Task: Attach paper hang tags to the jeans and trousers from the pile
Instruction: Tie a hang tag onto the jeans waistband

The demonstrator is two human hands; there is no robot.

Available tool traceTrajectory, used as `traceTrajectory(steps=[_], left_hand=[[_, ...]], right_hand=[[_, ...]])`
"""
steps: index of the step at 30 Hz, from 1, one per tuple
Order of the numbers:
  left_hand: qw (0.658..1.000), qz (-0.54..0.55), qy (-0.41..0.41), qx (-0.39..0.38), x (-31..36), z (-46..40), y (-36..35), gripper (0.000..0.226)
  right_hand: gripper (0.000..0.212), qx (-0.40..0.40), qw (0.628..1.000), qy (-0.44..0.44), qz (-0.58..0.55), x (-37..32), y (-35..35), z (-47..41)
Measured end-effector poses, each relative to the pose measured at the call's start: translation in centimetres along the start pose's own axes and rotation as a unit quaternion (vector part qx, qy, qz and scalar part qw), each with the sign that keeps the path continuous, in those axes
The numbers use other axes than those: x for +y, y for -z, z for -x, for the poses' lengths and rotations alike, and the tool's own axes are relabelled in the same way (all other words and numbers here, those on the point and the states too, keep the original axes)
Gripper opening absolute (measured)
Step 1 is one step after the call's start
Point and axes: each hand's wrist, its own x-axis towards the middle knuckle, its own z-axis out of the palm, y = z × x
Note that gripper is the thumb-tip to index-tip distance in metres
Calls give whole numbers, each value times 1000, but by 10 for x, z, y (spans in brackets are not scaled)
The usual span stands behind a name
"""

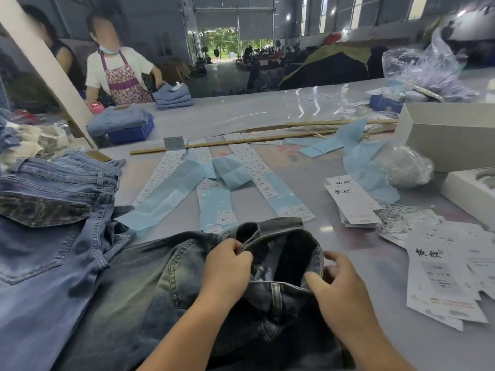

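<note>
A dark washed pair of jeans [166, 285] lies in front of me with its waist opened toward the far side. My left hand [227, 269] pinches the left part of the waistband. My right hand [337, 285] holds the right edge of the waistband, thumb hooked over it. White paper hang tags [351, 202] lie in a small stack to the right, and larger printed hang tags [439, 279] spread at the near right. A lighter blue pair of jeans [53, 215] lies on the pile at my left.
Strips of white size stickers on blue backing [211, 188] cover the table's middle, behind a long wooden stick [235, 141]. White boxes [450, 129] and crumpled plastic [404, 167] sit at the right. A person in an apron [117, 68] stands by folded jeans [172, 96].
</note>
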Motion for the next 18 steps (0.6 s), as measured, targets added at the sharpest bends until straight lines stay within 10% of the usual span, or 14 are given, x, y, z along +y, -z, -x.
traceTrajectory(steps=[10,18], left_hand=[[971,224,85,6,-2,-5,17,14],[975,111,80,-175,0,-4,29,16]], right_hand=[[24,-156,950,-46,-266,-19,-22,-4],[48,-63,995,22,-75,-23,-25,-6]])
